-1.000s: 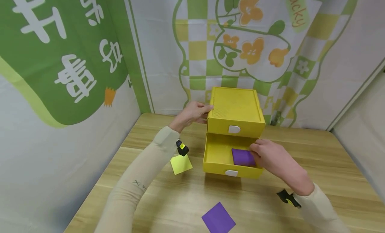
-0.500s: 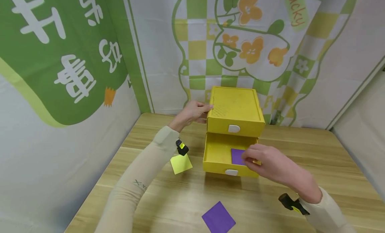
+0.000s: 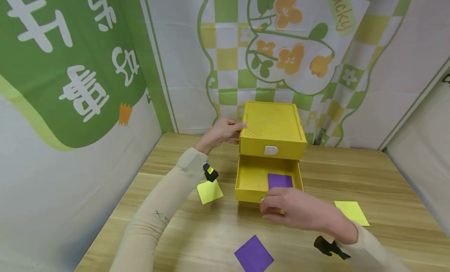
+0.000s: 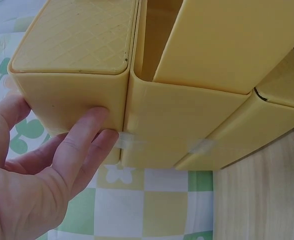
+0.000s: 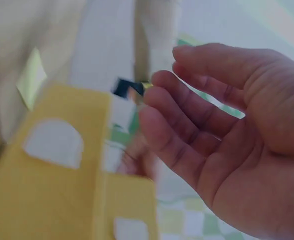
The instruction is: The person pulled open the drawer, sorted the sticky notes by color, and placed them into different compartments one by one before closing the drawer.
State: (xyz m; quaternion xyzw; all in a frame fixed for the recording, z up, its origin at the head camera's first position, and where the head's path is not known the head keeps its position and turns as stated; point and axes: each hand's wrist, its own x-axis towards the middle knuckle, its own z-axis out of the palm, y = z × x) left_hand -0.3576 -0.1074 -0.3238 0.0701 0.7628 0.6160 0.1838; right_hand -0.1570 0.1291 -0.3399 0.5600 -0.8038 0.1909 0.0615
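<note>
A yellow two-drawer box (image 3: 274, 121) stands at the back of the table, its lower drawer (image 3: 251, 174) pulled out. Inside that drawer lies a purple paper square (image 3: 280, 180), its near edge hidden by my right hand. My left hand (image 3: 221, 133) touches the box's left side; in the left wrist view its fingers (image 4: 84, 135) lie against the side wall and the thumb is at the edge. Just in front of the drawer hovers my right hand (image 3: 295, 209), beside the partly hidden white handle. The right wrist view shows its fingers loosely bent, holding nothing.
Another purple square (image 3: 254, 253) lies on the wooden table (image 3: 197, 233) near the front. Yellow paper squares lie left (image 3: 209, 191) and right (image 3: 351, 212) of the box. A printed cloth (image 3: 232, 61) hangs behind it.
My right hand has left the purple square in the drawer and moved left and towards me, before the drawer front. The yellow square on the right has come into sight. My left hand stays put.
</note>
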